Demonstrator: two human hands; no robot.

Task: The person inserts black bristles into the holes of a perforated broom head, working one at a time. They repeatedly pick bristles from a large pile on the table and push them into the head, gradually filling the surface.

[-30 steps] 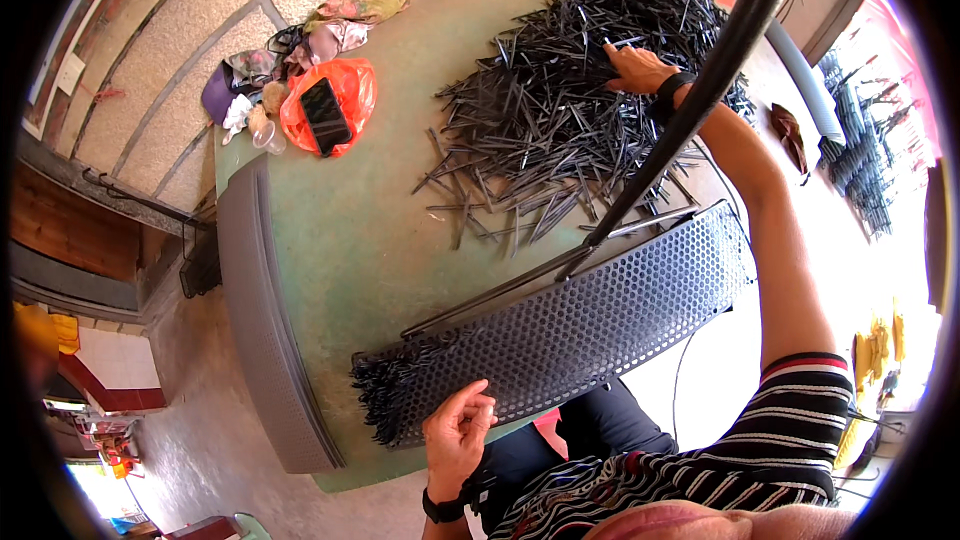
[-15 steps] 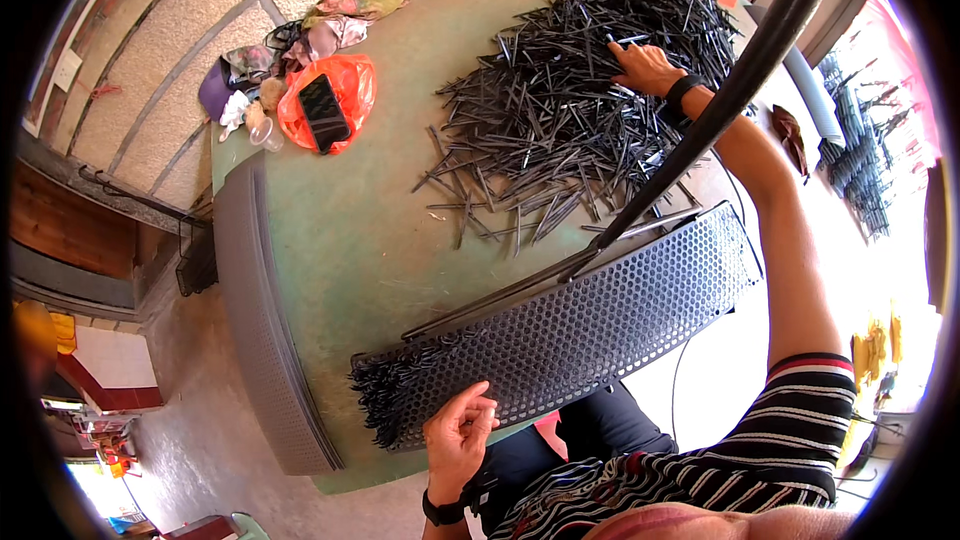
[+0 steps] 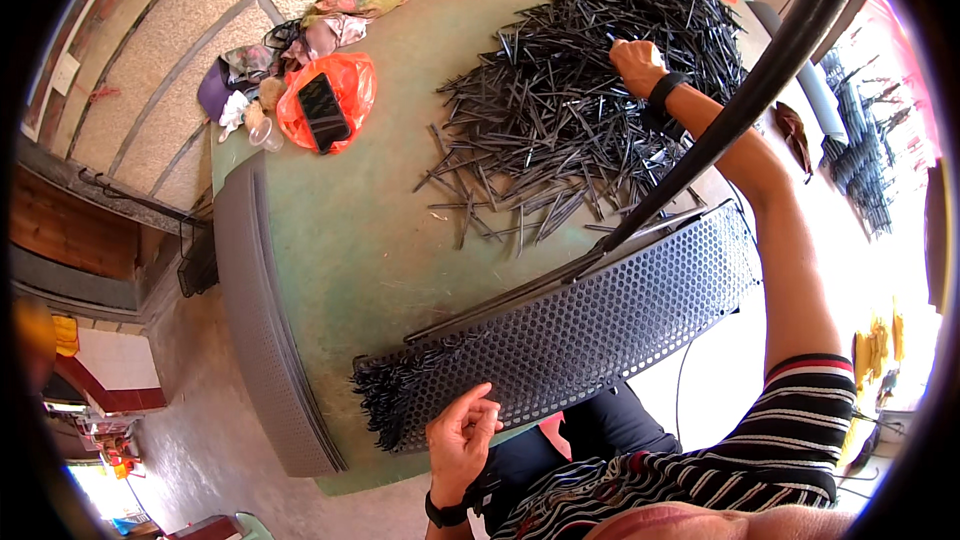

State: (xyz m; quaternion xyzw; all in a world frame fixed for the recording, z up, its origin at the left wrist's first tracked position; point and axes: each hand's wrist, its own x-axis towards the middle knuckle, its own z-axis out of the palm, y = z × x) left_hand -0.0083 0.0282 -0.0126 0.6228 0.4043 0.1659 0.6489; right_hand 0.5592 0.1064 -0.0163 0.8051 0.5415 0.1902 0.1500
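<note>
A long black perforated panel slants across the near side of the table. Its left end is packed with short black strips standing in the holes. At the panel's near edge, just right of that bunch, my left hand has its fingers bent in and pressed together; whatever they may hold is hidden. My right hand reaches out to a big heap of thin black strips, its fingers curled down at the upper part. What those fingers hold cannot be made out.
A thick black bar rises over the panel to the upper right. Grey perforated panels lie stacked along the table's left edge. A phone rests on an orange bag, beside cloths and a clear cup.
My right hand has shifted slightly at the heap, and its pointing fingers have curled in. My left hand stays nearly still by the panel's edge.
</note>
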